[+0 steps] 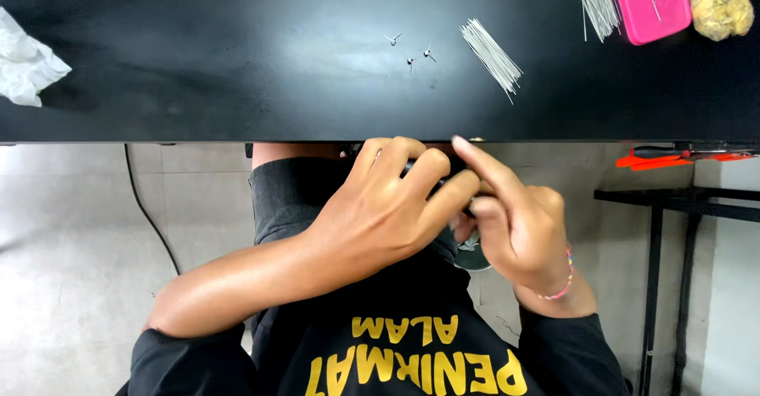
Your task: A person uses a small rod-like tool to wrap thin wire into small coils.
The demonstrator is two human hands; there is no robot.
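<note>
The left hand (380, 218) and right hand (518, 230) meet just below the near edge of the black tabletop (237, 71), over the person's lap. The left fingers (427, 170) curl narrowly around a small dark part (467, 210) that is mostly hidden; which way its long axis runs cannot be told. The right fingers (475, 158) are partly folded, the index finger stretched out straight toward the tabletop edge and touching the left fingertips. Just under the right fingers a round metallic dish (473, 260) peeks out.

Well beyond the fingers, a loose bundle of thin, straight silvery wires (492, 55) lies slanted on the glossy tabletop. Beside it are a few tiny metal pins (412, 51).
</note>
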